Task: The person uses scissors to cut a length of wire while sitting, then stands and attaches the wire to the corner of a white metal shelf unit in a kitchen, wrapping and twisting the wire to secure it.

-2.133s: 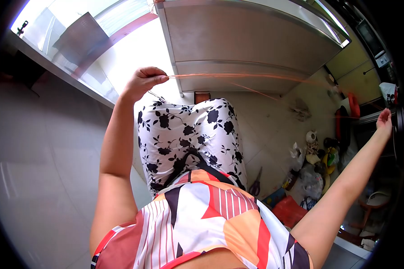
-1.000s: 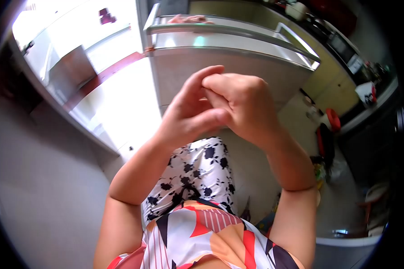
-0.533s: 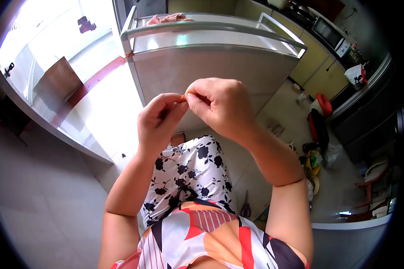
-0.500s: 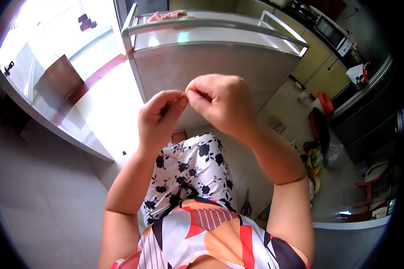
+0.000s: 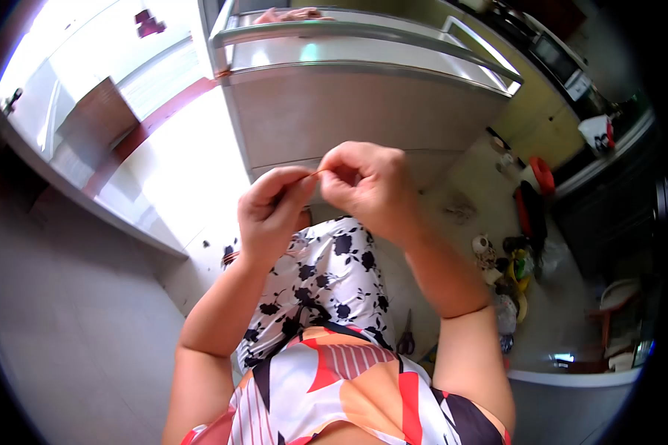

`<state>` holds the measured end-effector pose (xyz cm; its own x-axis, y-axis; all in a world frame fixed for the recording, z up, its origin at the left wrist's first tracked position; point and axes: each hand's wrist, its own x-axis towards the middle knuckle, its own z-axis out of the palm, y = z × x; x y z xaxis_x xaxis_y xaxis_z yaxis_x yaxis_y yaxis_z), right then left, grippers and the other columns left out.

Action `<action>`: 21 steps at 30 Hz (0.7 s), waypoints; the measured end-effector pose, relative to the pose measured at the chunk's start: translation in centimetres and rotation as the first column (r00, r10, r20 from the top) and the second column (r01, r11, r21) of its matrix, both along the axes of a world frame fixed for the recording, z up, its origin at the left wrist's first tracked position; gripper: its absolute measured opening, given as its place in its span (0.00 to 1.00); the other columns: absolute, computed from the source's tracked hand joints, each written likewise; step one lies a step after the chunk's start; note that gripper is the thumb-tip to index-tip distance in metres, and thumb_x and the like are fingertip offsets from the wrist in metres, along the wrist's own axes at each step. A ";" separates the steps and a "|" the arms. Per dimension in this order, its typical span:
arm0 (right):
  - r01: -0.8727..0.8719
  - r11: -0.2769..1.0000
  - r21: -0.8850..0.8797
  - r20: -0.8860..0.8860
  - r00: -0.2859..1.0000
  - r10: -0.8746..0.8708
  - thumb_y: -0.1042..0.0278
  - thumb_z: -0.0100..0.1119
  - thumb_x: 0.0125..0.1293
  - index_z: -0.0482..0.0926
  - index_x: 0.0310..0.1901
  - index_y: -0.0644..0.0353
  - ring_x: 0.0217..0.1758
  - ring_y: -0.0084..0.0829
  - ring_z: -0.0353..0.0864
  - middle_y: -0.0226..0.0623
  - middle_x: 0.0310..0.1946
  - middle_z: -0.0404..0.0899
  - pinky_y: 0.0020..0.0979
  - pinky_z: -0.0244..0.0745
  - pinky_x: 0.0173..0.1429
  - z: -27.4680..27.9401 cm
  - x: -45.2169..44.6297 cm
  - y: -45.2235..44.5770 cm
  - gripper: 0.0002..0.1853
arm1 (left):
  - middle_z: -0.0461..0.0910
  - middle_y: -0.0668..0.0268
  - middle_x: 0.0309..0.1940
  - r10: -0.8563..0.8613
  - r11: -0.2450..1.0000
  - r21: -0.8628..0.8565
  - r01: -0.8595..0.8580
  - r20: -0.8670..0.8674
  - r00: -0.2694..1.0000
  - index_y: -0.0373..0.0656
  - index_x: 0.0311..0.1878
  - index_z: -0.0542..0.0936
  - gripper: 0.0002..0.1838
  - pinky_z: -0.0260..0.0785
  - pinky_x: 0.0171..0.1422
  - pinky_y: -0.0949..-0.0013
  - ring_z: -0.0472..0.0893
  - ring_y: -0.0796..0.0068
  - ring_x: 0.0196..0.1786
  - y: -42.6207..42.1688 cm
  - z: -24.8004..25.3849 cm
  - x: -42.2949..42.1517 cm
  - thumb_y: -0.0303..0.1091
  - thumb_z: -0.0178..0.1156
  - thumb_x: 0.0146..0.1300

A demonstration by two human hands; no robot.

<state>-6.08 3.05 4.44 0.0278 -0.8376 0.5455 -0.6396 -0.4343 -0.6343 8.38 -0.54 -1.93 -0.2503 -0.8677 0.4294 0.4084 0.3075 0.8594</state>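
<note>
Left hand (image 5: 269, 215) and right hand (image 5: 375, 189) look pinched closed on orange string (image 5: 318, 173) — I'd keep that span between grips short.

Left hand (image 5: 273, 206), right hand (image 5: 367, 182) — both pinched, nearly touching.

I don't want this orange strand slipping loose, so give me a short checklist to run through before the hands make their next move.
1. Left hand has the orange strand: ok, pinched at the fingertips.
2. Right hand has it too: ok, thumb and finger pinched together.
3. Strand free of knots: cannot tell; only a short bit shows.
4. Scissors in hand, if cutting is wanted: not ok; they lie on the floor, right of the patterned trousers.
5. Pink cloth out of the way: ok, it lies on the railed stand, beyond both hands.
</note>
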 end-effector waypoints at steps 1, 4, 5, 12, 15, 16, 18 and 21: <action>0.014 0.999 -0.029 -0.002 1.000 -0.014 0.77 0.58 0.50 0.78 0.26 0.65 0.20 0.13 0.69 0.27 0.17 0.72 0.18 0.65 0.25 -0.4 0.0 0.1 0.02 | 0.75 0.74 0.27 -0.032 0.999 0.026 0.032 -0.018 0.999 0.33 0.38 0.78 0.04 0.61 0.33 0.85 0.69 0.89 0.30 0.2 -0.2 0.0 0.22 0.57 0.60; -0.085 0.986 0.143 0.222 0.974 0.052 0.77 0.57 0.53 0.78 0.28 0.65 0.22 0.13 0.71 0.26 0.20 0.76 0.17 0.68 0.27 -0.9 -0.1 0.4 0.02 | 0.70 0.75 0.21 -0.289 0.901 0.245 0.358 -0.275 0.917 0.34 0.39 0.76 0.05 0.49 0.20 0.84 0.59 0.91 0.19 -0.1 -0.8 0.5 0.25 0.52 0.63; -0.131 0.979 0.155 0.294 0.952 0.081 0.77 0.57 0.54 0.78 0.28 0.66 0.23 0.13 0.72 0.27 0.21 0.77 0.16 0.68 0.28 -1.2 -0.2 0.2 0.03 | 0.68 0.75 0.19 -0.351 0.835 0.290 0.468 -0.376 0.858 0.35 0.39 0.75 0.06 0.46 0.17 0.83 0.56 0.90 0.16 -0.1 -0.8 0.6 0.25 0.50 0.64; -0.481 0.849 0.219 0.715 0.671 0.196 0.77 0.56 0.57 0.77 0.33 0.66 0.30 0.16 0.76 0.32 0.28 0.79 0.18 0.73 0.33 -3.9 -0.9 -0.5 0.03 | 0.64 0.77 0.17 -0.319 0.858 0.367 0.360 -0.168 0.933 0.34 0.38 0.75 0.06 0.44 0.17 0.85 0.55 0.91 0.15 -0.3 -1.6 0.8 0.27 0.50 0.65; -0.488 0.839 0.239 0.638 0.731 0.243 0.76 0.58 0.56 0.76 0.33 0.64 0.28 0.16 0.75 0.31 0.27 0.77 0.18 0.72 0.33 -4.9 -1.5 -0.4 0.03 | 0.63 0.77 0.16 -0.268 0.915 0.308 0.261 -0.022 0.963 0.34 0.39 0.75 0.06 0.44 0.17 0.85 0.55 0.91 0.15 -0.1 -2.1 0.6 0.26 0.50 0.65; -0.446 0.850 0.279 0.547 0.802 0.241 0.74 0.61 0.56 0.76 0.33 0.64 0.29 0.16 0.74 0.28 0.25 0.76 0.19 0.71 0.33 -4.3 -1.7 -0.1 0.05 | 0.63 0.77 0.16 -0.278 0.919 0.292 0.266 -0.001 0.961 0.33 0.40 0.74 0.06 0.44 0.17 0.84 0.55 0.91 0.16 -0.1 -2.2 0.6 0.26 0.50 0.65; -0.416 0.873 0.255 0.508 0.826 0.245 0.72 0.60 0.55 0.76 0.32 0.63 0.29 0.19 0.75 0.28 0.25 0.76 0.21 0.71 0.34 -4.8 -1.9 0.2 0.05 | 0.63 0.77 0.16 -0.263 0.930 0.275 0.246 0.027 0.964 0.33 0.40 0.75 0.06 0.44 0.17 0.84 0.55 0.91 0.15 0.1 -2.5 0.3 0.26 0.51 0.64; -0.209 0.961 0.179 0.101 0.976 0.194 0.70 0.59 0.54 0.75 0.31 0.60 0.29 0.27 0.76 0.31 0.24 0.75 0.27 0.71 0.34 -4.1 -2.2 0.7 0.05 | 0.68 0.75 0.20 -0.246 0.951 0.230 0.208 0.151 0.957 0.33 0.39 0.76 0.06 0.51 0.24 0.85 0.61 0.91 0.22 0.3 -2.5 0.6 0.26 0.53 0.63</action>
